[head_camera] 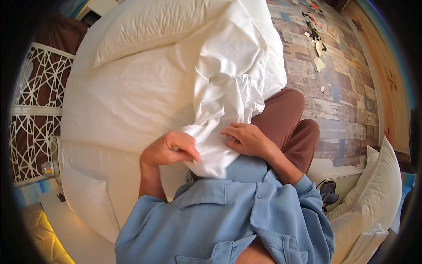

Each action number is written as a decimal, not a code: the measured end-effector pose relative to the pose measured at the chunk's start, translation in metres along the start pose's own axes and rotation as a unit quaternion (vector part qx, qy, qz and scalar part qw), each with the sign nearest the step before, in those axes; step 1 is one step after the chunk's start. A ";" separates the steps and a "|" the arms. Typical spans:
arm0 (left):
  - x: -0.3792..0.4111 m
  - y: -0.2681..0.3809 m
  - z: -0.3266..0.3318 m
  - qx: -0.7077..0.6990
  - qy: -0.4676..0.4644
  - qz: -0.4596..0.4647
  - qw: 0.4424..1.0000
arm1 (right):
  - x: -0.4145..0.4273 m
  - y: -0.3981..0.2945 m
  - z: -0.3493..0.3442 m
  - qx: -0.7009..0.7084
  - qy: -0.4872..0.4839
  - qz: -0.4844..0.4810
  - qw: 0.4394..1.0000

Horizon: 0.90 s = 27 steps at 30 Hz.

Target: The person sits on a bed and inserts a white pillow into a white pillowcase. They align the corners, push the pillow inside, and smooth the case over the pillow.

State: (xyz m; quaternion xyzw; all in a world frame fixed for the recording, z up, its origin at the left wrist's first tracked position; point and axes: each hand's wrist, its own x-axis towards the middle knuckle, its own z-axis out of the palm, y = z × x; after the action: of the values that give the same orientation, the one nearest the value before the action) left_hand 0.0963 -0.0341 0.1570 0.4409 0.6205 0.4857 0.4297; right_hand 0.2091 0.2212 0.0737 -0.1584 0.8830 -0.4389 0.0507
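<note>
A white cloth (227, 89), wrinkled and gathered towards me, trails over the bed from near the pillow to my lap. At its near left edge my left hand (173, 148) pinches the fabric between thumb and fingers. Resting on the same cloth with loosely curled fingers, my right hand (240, 137) grips nothing that I can make out. A large white pillow (148, 29) lies at the far side of the bed, partly beside the cloth. Beneath everything is the white bed sheet (115, 99).
Another white pillow (89, 198) is at the lower left. More pillows (372, 184) lean on a white seat at the right, near a dark item (328, 193). A white lattice screen (38, 79) borders the bed's left. Wood-pattern flooring (333, 109) runs along the right.
</note>
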 end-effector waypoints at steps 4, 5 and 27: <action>-0.030 -0.016 -0.007 0.038 0.047 -0.203 0.977 | 0.009 0.003 0.001 -0.016 -0.036 0.012 0.999; -0.033 -0.020 -0.007 0.029 0.025 -0.202 0.979 | 0.011 0.003 0.001 -0.035 -0.039 0.007 0.999; 0.062 -0.056 0.010 0.345 0.225 -0.011 0.911 | -0.049 -0.016 -0.040 -0.143 0.178 0.102 0.968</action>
State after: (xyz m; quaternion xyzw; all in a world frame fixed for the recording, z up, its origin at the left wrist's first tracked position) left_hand 0.0834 0.0202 0.0935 0.4338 0.8347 0.3225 0.1053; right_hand 0.2497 0.2578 0.1086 0.0080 0.9430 -0.3213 -0.0862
